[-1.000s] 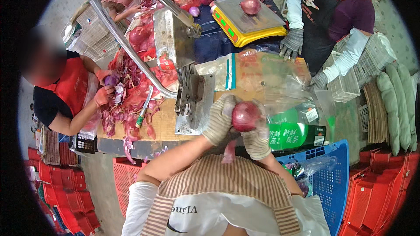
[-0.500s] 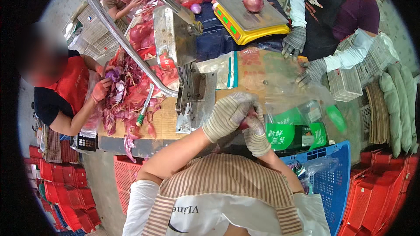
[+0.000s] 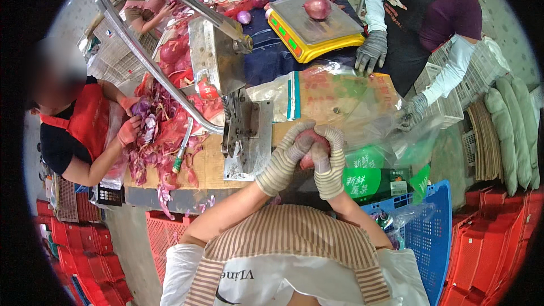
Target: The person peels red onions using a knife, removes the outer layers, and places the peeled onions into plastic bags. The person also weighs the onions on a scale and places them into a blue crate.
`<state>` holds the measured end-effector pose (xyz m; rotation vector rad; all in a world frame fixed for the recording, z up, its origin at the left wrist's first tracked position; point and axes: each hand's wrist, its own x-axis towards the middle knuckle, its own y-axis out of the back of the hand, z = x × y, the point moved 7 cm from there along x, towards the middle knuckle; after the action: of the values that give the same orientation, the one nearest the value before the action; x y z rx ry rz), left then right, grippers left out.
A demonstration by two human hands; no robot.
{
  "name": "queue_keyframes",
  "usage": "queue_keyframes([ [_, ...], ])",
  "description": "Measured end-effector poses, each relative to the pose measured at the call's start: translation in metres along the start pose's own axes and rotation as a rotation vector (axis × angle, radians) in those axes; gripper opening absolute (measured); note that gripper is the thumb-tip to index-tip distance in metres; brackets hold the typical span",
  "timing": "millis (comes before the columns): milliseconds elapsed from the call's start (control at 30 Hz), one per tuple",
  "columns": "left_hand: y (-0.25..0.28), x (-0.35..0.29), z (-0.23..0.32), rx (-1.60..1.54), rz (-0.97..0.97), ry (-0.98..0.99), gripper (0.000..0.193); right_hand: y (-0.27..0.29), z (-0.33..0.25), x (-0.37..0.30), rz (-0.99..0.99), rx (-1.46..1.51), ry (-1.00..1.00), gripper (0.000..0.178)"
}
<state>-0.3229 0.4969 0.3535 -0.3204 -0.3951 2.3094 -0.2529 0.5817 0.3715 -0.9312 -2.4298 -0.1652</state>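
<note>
Over the front edge of the table, my left hand (image 3: 287, 157) and my right hand (image 3: 330, 170), both in striped knit gloves, wrap round a red onion (image 3: 306, 162). Fingers cover most of it; its skin shows between the two hands. Just left of my left hand stands a metal clamp-like device (image 3: 241, 136) with long bent rods, fixed to a plate. Close to my right hand lies a clear plastic bag with green printing (image 3: 362, 177). Across the table, a person's grey gloved hand (image 3: 412, 112) touches clear plastic film.
A yellow scale (image 3: 317, 51) bears another red onion (image 3: 317, 8). Onion skins (image 3: 148, 153) and a knife (image 3: 182, 150) lie left, where a person in a red apron handles an onion. A blue crate (image 3: 422, 232) stands front right. Red crates (image 3: 487, 243) are stacked beyond it.
My fingers have shifted round the onion, and more of its skin shows. The co-worker's lower gloved hand has drawn the clear plastic along the table. The whole view has shifted slightly.
</note>
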Motion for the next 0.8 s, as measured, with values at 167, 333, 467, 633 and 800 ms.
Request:
queue_keyframes([
  [167, 0.006, -0.001, -0.009, -0.267, 0.071, 0.087, 0.049, 0.015, 0.060, 0.003, 0.236, 0.171, -0.476, 0.024],
  [333, 0.011, 0.006, -0.016, -0.251, 0.107, 0.154, 0.037, 0.023, 0.088, -0.022, 0.237, 0.426, -0.730, 0.037],
  [467, 0.035, 0.019, -0.014, 0.178, 0.187, -0.192, 0.027, -0.029, 0.035, -0.045, -0.060, 0.972, -1.231, 0.059],
  [633, 0.023, 0.015, 0.024, 0.803, 0.136, -0.414, 0.014, -0.022, 0.069, -0.059, -0.151, 1.090, -1.297, 0.068],
  [800, 0.017, 0.008, 0.026, 0.676, -0.055, -0.370, 0.017, -0.023, 0.074, -0.047, -0.042, 1.175, -1.209, 0.064],
])
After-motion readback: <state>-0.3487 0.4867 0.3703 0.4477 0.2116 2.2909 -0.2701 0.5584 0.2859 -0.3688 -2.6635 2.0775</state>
